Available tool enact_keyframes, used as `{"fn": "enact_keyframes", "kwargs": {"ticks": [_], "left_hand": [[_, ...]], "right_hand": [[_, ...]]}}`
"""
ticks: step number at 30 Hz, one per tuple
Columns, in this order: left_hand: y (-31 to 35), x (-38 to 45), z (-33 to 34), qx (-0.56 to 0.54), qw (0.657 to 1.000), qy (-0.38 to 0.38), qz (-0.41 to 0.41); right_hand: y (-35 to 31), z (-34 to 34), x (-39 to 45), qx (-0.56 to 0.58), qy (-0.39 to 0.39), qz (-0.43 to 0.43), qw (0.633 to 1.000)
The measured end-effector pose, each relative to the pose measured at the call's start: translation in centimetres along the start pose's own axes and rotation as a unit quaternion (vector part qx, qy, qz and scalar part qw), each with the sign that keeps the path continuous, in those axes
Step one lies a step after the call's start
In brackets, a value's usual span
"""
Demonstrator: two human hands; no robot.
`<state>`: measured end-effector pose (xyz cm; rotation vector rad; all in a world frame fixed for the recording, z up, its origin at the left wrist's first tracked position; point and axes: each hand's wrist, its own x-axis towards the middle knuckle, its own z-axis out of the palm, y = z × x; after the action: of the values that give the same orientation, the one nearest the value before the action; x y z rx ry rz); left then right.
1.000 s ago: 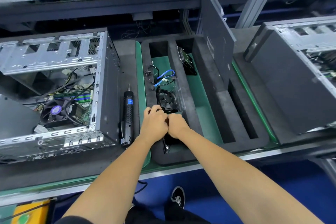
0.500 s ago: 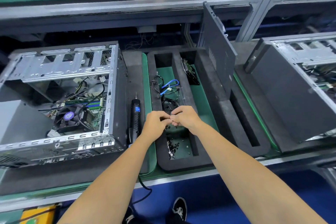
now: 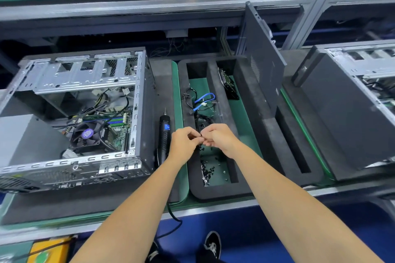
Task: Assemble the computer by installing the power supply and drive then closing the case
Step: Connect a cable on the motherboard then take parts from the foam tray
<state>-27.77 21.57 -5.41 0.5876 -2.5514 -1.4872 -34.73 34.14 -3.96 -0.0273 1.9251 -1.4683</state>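
Above the foam tray's [image 3: 215, 195] front compartment, the left hand [image 3: 184, 142] and right hand [image 3: 220, 137] met fingertip to fingertip, pinching small black screws [image 3: 200, 136]. More screws lay below; the open computer case [image 3: 85, 117] sat left, a screwdriver [image 3: 164, 134] between.

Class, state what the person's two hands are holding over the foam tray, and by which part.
Fingertips of left hand and right hand pinch a small dark piece, probably a screw; which part cannot be told.

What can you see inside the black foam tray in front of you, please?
In the foam tray: loose black screws, a blue cable, black cables and a drive. The hands cover the middle of it.
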Motion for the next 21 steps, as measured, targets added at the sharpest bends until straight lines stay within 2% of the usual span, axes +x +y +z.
{"fn": "enact_keyframes", "kwargs": {"ticks": [4,6,9,12,16,21], "left_hand": [[-0.2,-0.1,0.5,0.049,0.998,-0.047,0.014],[-0.3,0.1,0.7,0.089,0.993,-0.070,0.024],[-0.3,0.6,0.7,0.151,0.981,-0.113,0.040],[-0.3,0.8,0.7,0.162,0.977,-0.131,0.038],[-0.5,0.9,0.3,0.133,0.982,-0.130,0.031],[-0.7,0.9,0.3,0.124,0.984,-0.126,0.027]], "right_hand": [[0.7,-0.2,0.1,-0.062,0.016,-0.003,0.998],[1.4,-0.2,0.6,-0.164,0.041,-0.021,0.985],[2.9,0.7,1.2,-0.363,0.022,-0.029,0.931],[4.6,1.6,1.5,-0.466,-0.002,0.000,0.885],[6.0,2.0,1.8,-0.545,-0.007,0.012,0.838],[6.9,2.3,2.3,-0.570,0.001,-0.010,0.822]]}}
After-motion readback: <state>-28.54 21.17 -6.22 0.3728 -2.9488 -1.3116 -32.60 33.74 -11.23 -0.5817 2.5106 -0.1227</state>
